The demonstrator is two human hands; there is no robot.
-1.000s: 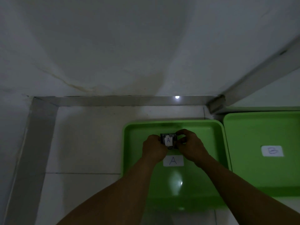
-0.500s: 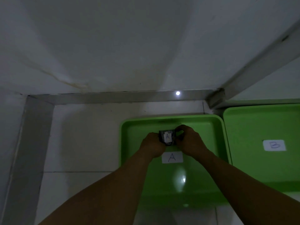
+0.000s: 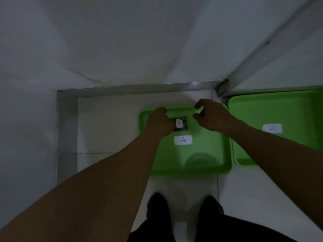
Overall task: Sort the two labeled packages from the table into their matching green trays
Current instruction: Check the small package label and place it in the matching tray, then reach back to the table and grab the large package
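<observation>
two green trays sit side by side, and the small dark package point(image 3: 180, 123) with a white label, probably an "a" though it is blurred, lies in the far part of the tray marked a point(image 3: 206, 154). the left hand point(image 3: 160, 123) touches its left edge, but i cannot tell if the fingers pinch it, while the right hand point(image 3: 212, 116) hovers beside it, fingers loosely spread and empty. it looks light and fairly stiff, best taken by its two side edges
</observation>
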